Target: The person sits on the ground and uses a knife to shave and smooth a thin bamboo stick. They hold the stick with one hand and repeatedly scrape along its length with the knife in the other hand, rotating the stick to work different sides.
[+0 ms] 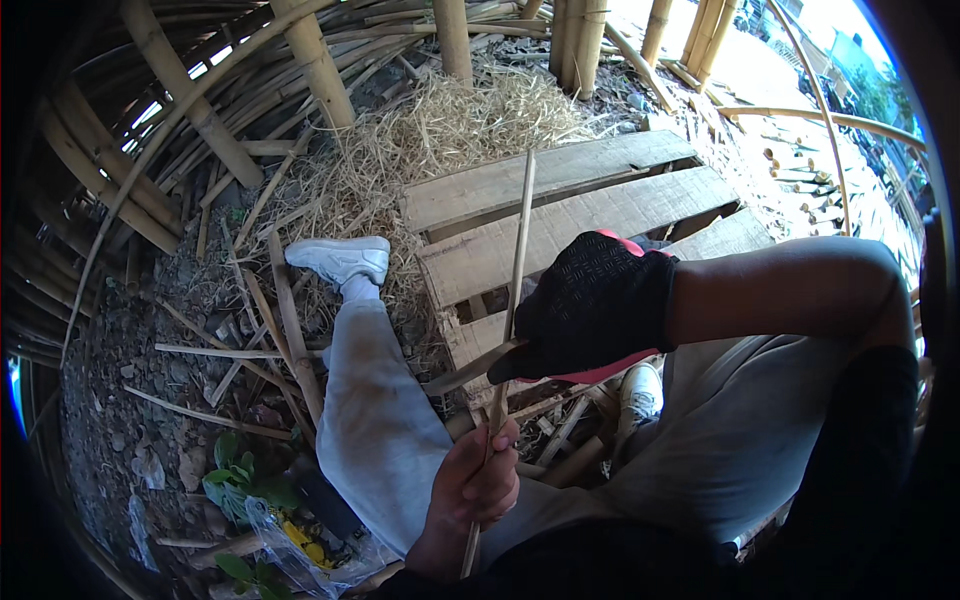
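Observation:
A long, thin bamboo strip (523, 225) stands nearly upright in front of me, tilted slightly to the right at its top. My bare left hand (478, 478) is closed round its lower part, and the end sticks out below the fist. Just above, my right hand (590, 305), in a black and pink-red glove, is closed on a knife (468, 372). The blade points left and crosses the strip a little above my left fist. The knife's handle is hidden inside the glove. Whether the gloved fingers also press on the strip, I cannot tell.
A slatted wooden pallet (570, 230) lies ahead, between my legs. Beyond it is a heap of pale shavings (440, 130). Bamboo posts (315, 65) stand behind. Loose sticks (290, 320) lie left of my left leg, near a green plant (230, 475) and clear plastic (285, 545).

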`<state>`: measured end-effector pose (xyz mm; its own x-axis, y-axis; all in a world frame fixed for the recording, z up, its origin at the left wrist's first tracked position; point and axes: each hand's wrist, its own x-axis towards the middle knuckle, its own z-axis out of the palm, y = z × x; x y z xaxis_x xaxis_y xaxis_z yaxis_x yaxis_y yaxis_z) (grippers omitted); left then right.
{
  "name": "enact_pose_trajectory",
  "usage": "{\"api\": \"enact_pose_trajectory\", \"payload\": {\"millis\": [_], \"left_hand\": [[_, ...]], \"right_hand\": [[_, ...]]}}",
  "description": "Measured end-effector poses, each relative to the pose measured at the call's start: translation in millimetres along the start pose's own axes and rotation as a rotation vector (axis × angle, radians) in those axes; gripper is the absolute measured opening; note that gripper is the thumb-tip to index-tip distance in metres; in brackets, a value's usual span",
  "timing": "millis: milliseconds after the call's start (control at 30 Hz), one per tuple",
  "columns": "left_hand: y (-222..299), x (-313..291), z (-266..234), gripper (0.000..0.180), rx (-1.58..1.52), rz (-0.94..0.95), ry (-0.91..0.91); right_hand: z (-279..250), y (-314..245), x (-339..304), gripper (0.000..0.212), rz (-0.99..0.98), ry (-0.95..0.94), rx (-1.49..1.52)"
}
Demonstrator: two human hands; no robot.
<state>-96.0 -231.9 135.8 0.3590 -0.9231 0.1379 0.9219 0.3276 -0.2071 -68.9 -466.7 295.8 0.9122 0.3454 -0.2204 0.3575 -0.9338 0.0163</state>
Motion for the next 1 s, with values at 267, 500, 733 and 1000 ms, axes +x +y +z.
{"api": "enact_pose_trajectory", "payload": {"millis": [267, 500, 733, 1000], "left_hand": [[3, -2, 0, 0.027, -0.068, 0.055, 0.014], [8, -8, 3, 0.027, -0.137, 0.103, -0.065], [4, -9, 6, 0.025, -0.131, 0.079, -0.073], [1, -4, 6, 0.024, -0.109, 0.065, -0.072]], "right_hand": [[-2, 18, 3, 0.052, 0.058, -0.085, 0.008], [-9, 46, 12, 0.058, 0.058, -0.036, -0.051], [1, 16, 8, 0.058, -0.136, 0.035, 0.003], [2, 9, 1, 0.063, -0.058, 0.011, -0.002]]}}
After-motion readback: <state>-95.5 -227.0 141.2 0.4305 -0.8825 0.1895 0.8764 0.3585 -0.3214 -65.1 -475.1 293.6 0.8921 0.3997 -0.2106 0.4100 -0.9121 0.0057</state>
